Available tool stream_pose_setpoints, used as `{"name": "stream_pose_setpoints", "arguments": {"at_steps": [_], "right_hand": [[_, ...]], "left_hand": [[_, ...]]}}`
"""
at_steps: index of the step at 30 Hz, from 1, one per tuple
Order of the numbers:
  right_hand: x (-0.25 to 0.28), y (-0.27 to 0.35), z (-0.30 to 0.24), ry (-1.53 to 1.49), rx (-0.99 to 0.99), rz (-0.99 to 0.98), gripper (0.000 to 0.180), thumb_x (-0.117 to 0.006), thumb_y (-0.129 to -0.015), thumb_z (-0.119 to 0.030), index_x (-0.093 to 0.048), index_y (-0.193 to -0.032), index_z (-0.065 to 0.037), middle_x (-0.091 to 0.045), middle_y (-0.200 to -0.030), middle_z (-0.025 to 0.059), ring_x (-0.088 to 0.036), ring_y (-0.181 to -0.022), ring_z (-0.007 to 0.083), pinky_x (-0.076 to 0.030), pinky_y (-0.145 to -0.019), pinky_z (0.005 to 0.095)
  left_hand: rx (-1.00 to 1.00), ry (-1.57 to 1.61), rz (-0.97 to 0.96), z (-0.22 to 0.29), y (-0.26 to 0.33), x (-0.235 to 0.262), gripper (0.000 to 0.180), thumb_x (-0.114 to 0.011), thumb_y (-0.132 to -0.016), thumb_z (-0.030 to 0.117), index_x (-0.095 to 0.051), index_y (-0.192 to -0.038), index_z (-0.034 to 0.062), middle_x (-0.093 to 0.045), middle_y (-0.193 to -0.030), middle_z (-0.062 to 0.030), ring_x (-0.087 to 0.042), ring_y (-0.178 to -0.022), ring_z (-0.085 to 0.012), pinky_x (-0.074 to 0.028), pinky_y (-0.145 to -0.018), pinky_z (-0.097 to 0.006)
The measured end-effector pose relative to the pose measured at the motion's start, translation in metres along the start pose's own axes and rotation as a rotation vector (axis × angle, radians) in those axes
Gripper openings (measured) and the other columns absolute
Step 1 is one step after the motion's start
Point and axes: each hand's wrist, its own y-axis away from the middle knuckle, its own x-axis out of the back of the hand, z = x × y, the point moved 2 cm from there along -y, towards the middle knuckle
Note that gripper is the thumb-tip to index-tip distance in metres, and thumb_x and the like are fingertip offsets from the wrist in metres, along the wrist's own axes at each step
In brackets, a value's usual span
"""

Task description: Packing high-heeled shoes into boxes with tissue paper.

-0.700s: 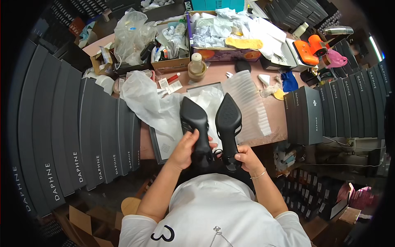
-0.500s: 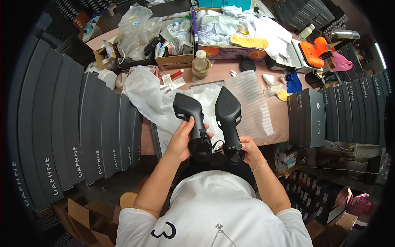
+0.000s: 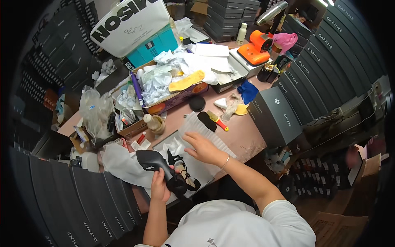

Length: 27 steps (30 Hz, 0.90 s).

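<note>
My left hand [image 3: 160,186] grips a black high-heeled shoe [image 3: 150,159], its sole turned up. The second shoe, a black strappy heel [image 3: 187,179], lies beside it on white paper with its tan insole showing. Holding nothing, my right hand [image 3: 202,147] reaches over the white ribbed foam sheet [image 3: 224,149] with its fingers stretched out. Past its fingertips lie a black oval pad [image 3: 206,122] and a brush [image 3: 218,121] with a red and yellow handle. Crumpled white wrapping [image 3: 123,166] spreads to the left of the shoes.
Stacked dark shoe boxes rise at the left [image 3: 92,197] and the right [image 3: 275,113]. A bottle [image 3: 154,123], a round black lid [image 3: 197,103], a blue cloth [image 3: 248,91] and a paper-filled carton [image 3: 164,106] stand farther back. An orange device [image 3: 254,51] is at the far right.
My right hand has let go of its shoe, which now lies on the paper, and has moved forward. My left hand keeps the other shoe. The view has turned toward the right.
</note>
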Motion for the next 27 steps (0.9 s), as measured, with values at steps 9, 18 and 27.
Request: {"name": "stream_pose_setpoints", "arguments": {"at_steps": [9, 18, 27], "right_hand": [[-0.062, 0.077, 0.132, -0.209, -0.498, 0.047, 0.025, -0.059, -0.089, -0.023, -0.06, -0.098, 0.0, -0.06, -0.102, 0.0221, -0.057, -0.096, 0.0383, -0.043, -0.086, 0.0456], [-0.056, -0.04, 0.204, 0.218, -0.302, 0.078, 0.043, -0.068, -0.076, -0.019, -0.049, -0.112, -0.006, -0.053, -0.11, 0.0139, -0.05, -0.107, 0.0312, -0.036, -0.09, 0.0458], [-0.062, -0.04, 0.199, 0.523, -0.182, -0.108, 0.05, -0.063, -0.076, -0.014, -0.052, -0.125, -0.014, -0.044, -0.135, 0.0184, -0.051, -0.109, 0.033, -0.035, -0.091, 0.0453]], "left_hand": [[-0.013, -0.062, 0.08, -0.027, -0.028, -0.009, 0.035, -0.038, -0.101, 0.037, -0.044, -0.111, 0.0045, -0.057, -0.1, -0.0106, -0.062, -0.08, -0.0193, -0.055, -0.071, -0.035], [-0.28, -0.005, 0.3, -0.014, -0.074, -0.037, 0.026, -0.037, -0.1, 0.022, -0.043, -0.114, 0.0015, -0.053, -0.103, -0.012, -0.057, -0.094, -0.0214, -0.05, -0.089, -0.044], [-0.379, -0.012, 0.419, 0.006, -0.092, -0.03, 0.021, -0.039, -0.101, 0.018, -0.04, -0.119, 0.0066, -0.051, -0.107, -0.0067, -0.054, -0.096, -0.0145, -0.049, -0.085, -0.031]]}}
